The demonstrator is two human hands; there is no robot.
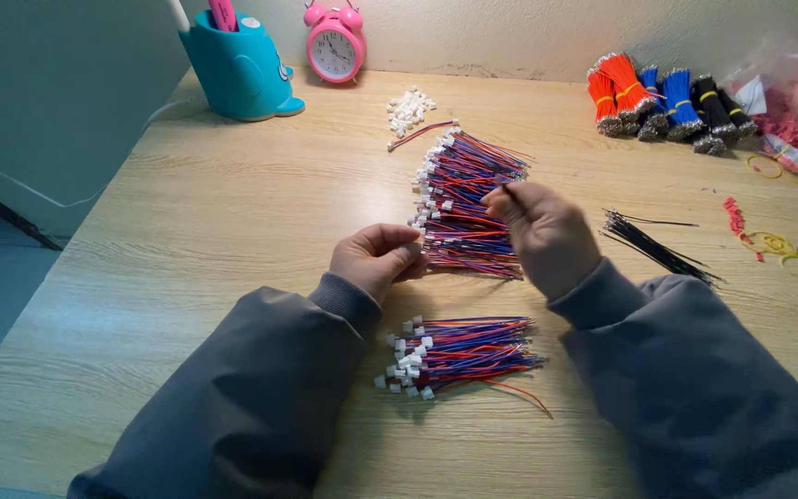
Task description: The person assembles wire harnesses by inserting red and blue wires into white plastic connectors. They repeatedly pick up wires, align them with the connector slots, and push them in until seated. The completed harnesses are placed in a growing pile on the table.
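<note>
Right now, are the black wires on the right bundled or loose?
Loose. The black wires lie fanned out on the table with no band around them, unlike the banded bundles behind.

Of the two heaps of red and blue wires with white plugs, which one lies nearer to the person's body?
The smaller heap, lying between the two sleeves. The larger heap lies farther up the table, beyond the left hand and right hand.

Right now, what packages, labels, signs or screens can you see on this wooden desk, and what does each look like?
Clear crinkled plastic bag: far right corner, holding pink and red contents.
Small white label: on that bag, roughly rectangular.
Round pink alarm clock: back edge against the wall, white dial.
No screens or signs.
</note>
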